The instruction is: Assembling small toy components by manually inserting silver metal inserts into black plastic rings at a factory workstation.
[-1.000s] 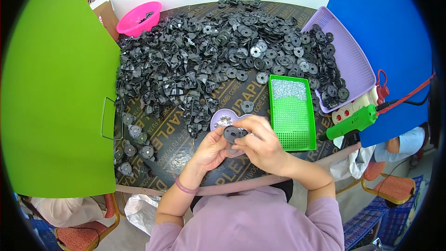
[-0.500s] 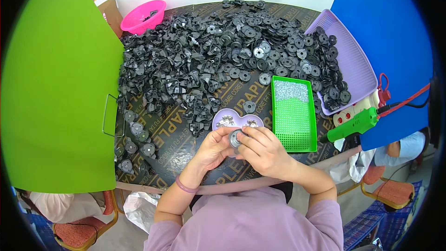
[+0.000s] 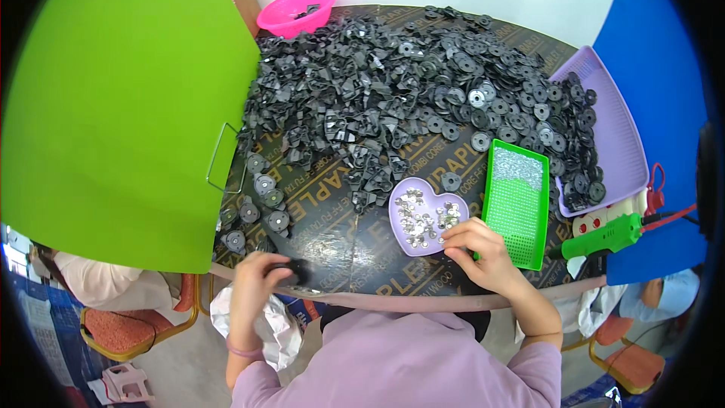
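Holding a blurred black part [image 3: 303,270] in left fingers [image 3: 268,260] over the dark desk [image 3: 370,258], curling right fingers [image 3: 471,240] (cannot tell if grasping) at a lilac heart-shaped dish [image 3: 431,196] of silvery bits [image 3: 414,225], hemmed by a green rectangular tray [image 3: 521,211] and heaped black plastic pieces [image 3: 325,98].

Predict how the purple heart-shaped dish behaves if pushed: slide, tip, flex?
The heart-shaped dish would likely slide rather than tip: it looks shallow and sits flat on the table. It is probably light and fairly stiff, given its thin, plastic-looking, moulded wall. The small metallic pieces lie loose inside, so a sharp push may scatter them.
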The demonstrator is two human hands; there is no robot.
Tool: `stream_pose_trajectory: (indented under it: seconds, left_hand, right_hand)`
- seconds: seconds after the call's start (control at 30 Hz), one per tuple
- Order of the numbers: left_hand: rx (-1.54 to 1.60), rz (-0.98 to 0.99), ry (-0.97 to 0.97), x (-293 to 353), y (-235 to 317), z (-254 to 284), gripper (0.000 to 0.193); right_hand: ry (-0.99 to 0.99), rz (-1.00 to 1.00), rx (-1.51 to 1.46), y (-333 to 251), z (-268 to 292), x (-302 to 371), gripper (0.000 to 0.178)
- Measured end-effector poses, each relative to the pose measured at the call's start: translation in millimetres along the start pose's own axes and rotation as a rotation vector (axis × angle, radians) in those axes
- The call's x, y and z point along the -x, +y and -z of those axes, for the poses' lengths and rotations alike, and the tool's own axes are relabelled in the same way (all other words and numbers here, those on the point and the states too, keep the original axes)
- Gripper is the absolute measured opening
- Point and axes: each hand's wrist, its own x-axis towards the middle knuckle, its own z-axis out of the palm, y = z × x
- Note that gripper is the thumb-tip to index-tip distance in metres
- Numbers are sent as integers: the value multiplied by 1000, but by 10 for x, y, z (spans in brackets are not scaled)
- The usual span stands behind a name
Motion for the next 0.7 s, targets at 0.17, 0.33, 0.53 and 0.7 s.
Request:
stream_pose_trajectory:
  seconds: [0.17,0.33,0.53,0.7]
  left_hand:
    - [112,257,294,166,-532,312,26]
    - [231,361,385,127,-1000,187,23]
    - [333,328,357,78,-850,313,21]
    - [121,45,469,-520,-605,558,19]
  right_hand:
    - [-20,7,-4,3,-33,-6,8]
    - [-23,24,-29,-70,-46,-70,9]
    - [-16,-5,-27,-72,-46,-25,9]
    - [-33,4,-12,-68,-59,-44,8]
